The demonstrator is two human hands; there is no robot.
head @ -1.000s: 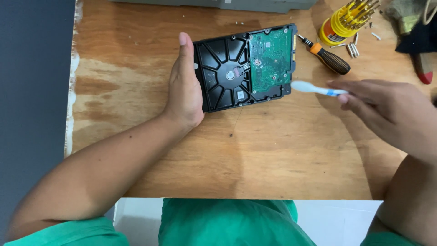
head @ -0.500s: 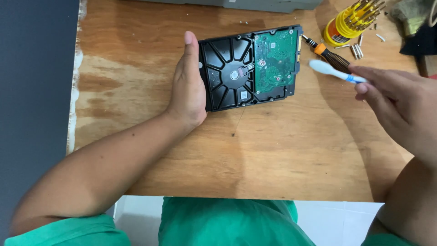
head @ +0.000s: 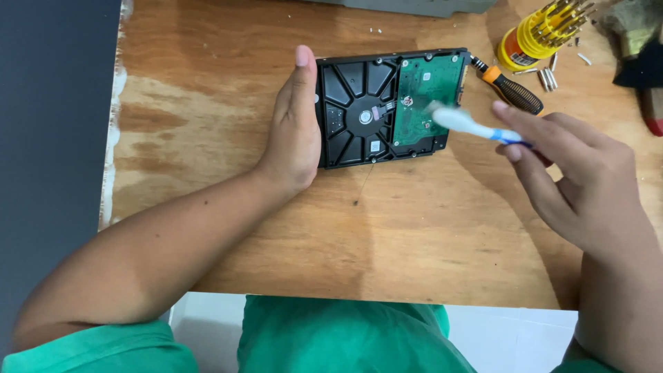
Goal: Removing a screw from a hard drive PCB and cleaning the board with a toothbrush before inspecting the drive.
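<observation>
A hard drive (head: pixel 387 105) lies flat near the middle of a worn wooden tabletop (head: pixel 276 221), underside up, its black ribbed casing to the left and a green circuit board (head: pixel 427 100) on its right part. The left hand (head: pixel 295 128) rests flat on the wood with its palm pressed against the drive's left edge, its fingers (head: pixel 302 65) straight and together, gripping nothing. The right hand (head: pixel 573 179) hovers over the right side of the tabletop, its fingers pinched on the blue handle of a white toothbrush (head: pixel 469 124), whose blurred head sits over the circuit board. Just beyond the drive's right corner lies a screwdriver (head: pixel 511 90) with an orange and black handle. Behind it stands a yellow bit holder (head: pixel 542 31), with a few loose bits (head: pixel 548 78) lying beside it. The wood shows pale stains and scuffed patches, and its left edge is chipped white. To the left of the tabletop runs a dark grey surface (head: pixel 52 124). A grey object lies along the far edge. Below the near edge show green clothes (head: pixel 338 338) and a pale floor.
</observation>
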